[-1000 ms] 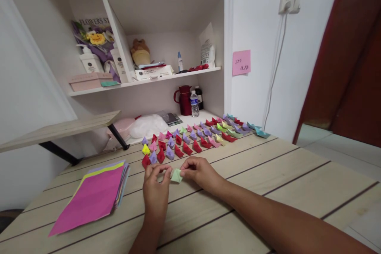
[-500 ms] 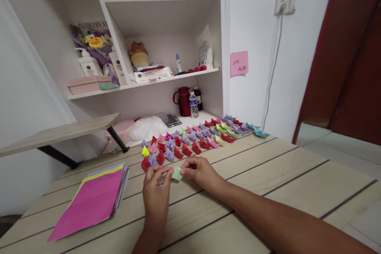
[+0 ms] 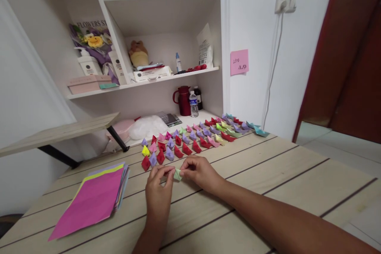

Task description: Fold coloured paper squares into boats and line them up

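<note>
Between my two hands is a small folded piece of light green paper (image 3: pixel 177 174), held just above the wooden table. My left hand (image 3: pixel 160 184) pinches its left side between thumb and fingers. On the opposite side, the thumb and fingertips of my right hand (image 3: pixel 199 172) grip the right edge. The fingertips cover part of the paper, so its full shape is hidden. Just beyond my hands stand several rows of small folded paper boats (image 3: pixel 187 149) in red, purple, pink, yellow, green and blue.
A stack of coloured paper sheets (image 3: pixel 92 196), pink on top, lies on the table (image 3: pixel 253 214) to the left. A raised wooden shelf (image 3: pixel 59 133) on black legs stands behind it. At the back are a red jug (image 3: pixel 183 102) and a water bottle (image 3: pixel 193 105).
My left hand has shifted slightly right, closer to my right hand. Less of the green paper shows between the fingers. The boats and the stack stay in place.
</note>
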The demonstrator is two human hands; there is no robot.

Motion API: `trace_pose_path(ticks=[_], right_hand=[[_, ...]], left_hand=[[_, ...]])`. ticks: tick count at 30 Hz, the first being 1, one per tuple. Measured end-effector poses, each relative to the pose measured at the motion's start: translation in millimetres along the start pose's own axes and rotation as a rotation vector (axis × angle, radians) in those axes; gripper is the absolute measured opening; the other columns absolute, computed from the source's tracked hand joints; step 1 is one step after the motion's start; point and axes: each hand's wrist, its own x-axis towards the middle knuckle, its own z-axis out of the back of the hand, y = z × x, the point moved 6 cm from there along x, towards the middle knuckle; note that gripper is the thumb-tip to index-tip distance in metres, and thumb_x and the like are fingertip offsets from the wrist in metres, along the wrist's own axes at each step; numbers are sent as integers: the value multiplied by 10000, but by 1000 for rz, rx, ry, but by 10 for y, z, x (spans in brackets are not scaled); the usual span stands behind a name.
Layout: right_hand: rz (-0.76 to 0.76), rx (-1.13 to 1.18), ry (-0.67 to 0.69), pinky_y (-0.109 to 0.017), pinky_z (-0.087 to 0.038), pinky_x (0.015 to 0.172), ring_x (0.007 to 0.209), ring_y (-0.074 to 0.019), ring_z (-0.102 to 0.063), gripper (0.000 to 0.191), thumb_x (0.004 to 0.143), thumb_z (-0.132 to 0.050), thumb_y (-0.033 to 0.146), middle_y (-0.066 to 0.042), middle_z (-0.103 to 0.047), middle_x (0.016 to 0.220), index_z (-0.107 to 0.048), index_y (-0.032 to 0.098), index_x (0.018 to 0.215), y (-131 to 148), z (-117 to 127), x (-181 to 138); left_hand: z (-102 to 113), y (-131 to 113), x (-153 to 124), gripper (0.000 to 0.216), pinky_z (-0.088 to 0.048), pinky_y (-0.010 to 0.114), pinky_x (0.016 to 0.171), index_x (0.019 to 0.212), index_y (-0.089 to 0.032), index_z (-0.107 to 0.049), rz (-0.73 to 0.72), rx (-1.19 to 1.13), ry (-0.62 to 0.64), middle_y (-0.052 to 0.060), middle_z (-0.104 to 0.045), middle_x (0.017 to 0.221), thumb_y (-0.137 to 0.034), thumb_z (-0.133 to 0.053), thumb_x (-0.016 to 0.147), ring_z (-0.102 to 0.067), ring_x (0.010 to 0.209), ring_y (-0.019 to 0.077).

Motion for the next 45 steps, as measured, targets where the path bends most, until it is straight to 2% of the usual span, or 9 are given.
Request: trace_pose_path(ticks=[7, 13, 21, 35, 45], right_hand=[[20, -41, 3, -241, -404, 636, 691, -149, -550, 45, 718, -715, 156, 1, -604, 701, -695, 173, 681, 2, -3, -1], [-3, -28, 9, -235, -409, 622, 662, -140, -549, 45, 749, -695, 164, 7, -619, 683, -676, 162, 708, -81, -22, 19], [36, -67, 25, -225, -401, 597, 647, -131, -532, 57, 733, -730, 164, 11, -602, 699, -677, 166, 714, -60, -33, 7], [177, -206, 63, -256, -422, 690, 742, -161, -571, 105, 738, -751, 118, -7, -615, 746, -702, 191, 682, 50, -14, 3], [212, -212, 109, -262, -449, 697, 764, -171, -600, 58, 767, -751, 145, -22, -643, 779, -727, 190, 741, 76, -17, -12]], left_hand=[[-69, 121, 18, 218, -510, 388, 844, 860, -165, -639, 23, 6, 63, 18, -638, 915, -380, -612, 893, -607, 890, 161], [-137, 210, -8, 267, -551, 358, 771, 1016, -159, -631, 118, -23, 148, 35, -658, 992, -395, -625, 890, -635, 850, 152], [-137, 121, -5, 240, -543, 336, 754, 839, -155, -636, 105, -20, 226, 0, -655, 837, -385, -611, 902, -631, 793, 136], [-139, 80, -8, 230, -538, 338, 763, 842, -159, -640, 26, 6, 247, 5, -658, 856, -377, -604, 907, -628, 805, 136], [-147, 120, -2, 234, -547, 349, 774, 905, -159, -648, 61, -27, 293, 11, -666, 880, -388, -601, 909, -639, 817, 141]])
